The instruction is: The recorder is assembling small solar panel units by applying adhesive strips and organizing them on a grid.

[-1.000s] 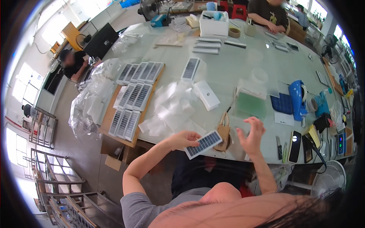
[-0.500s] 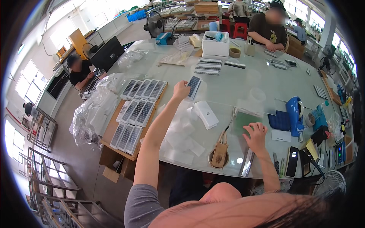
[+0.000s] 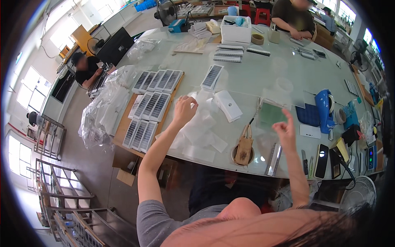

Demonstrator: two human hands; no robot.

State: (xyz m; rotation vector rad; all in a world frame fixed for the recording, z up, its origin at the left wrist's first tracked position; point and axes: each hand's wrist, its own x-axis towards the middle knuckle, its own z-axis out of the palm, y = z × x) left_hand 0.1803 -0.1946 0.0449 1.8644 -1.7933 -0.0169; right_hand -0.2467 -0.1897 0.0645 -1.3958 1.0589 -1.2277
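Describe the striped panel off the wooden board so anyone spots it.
On the pale table, find the wooden board at left. Right of its panel rows, beyond the left hand, is the striped panel; unlike those, it sits off the board.

The left hand (image 3: 185, 110) and forearm (image 3: 158, 152) hide part of the thin white sheets (image 3: 199, 128), the dark-shirted far right co-worker's head (image 3: 303, 4) is cut by the upper edge, and at right the lit display (image 3: 371, 156) is too small for reading.
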